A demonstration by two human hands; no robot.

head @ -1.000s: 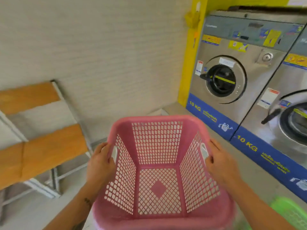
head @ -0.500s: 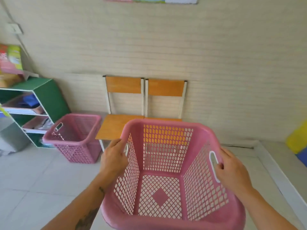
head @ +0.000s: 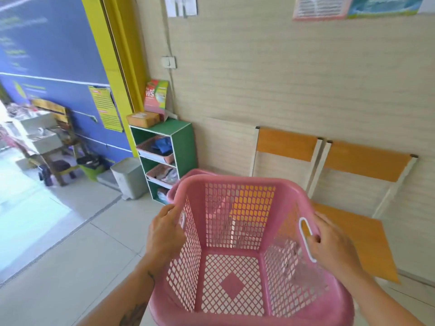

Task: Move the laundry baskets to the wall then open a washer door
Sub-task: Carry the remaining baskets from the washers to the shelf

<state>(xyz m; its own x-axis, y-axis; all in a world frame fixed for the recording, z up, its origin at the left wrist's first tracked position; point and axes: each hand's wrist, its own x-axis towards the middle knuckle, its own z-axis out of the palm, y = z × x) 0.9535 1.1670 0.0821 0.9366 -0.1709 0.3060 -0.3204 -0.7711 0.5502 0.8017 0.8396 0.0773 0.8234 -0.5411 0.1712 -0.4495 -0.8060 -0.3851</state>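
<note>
Laundry basket, pink [head: 233,250] — perforated plastic, empty, carried in front of the body clear of the tiled floor [head: 77,260], its open mouth tilted up toward the camera. It is borne by its two side handles, presumably so that the load stays level and the far rim clears whatever lies ahead.

Left hand [head: 164,234]: closed around the left rim at the handle slot, thumb on the outer face.

Right hand [head: 332,245]: clamped on the white-edged right handle, fingertips hooked through the slot.

Second pink basket [head: 180,184]: only a curve of rim shows, just beyond and left of the carried one, low by the wall. Likely it is already parked there, and the carried basket is headed beside it or into it; which of the two cannot be told.

Two chairs [head: 348,220], orange seats and backs on white frames, stand against the beige wall [head: 294,85] to the right, leaving the stretch in front of the shelf as the free spot.

Green shelf unit [head: 181,147]: against the wall, holding small trays with contents, a cardboard box [head: 142,119] and a pink carton [head: 155,96] on top. A grey bin [head: 129,177] sits just beside it on the left.

Washer: not in view — the door step is judged not yet begun.
</note>
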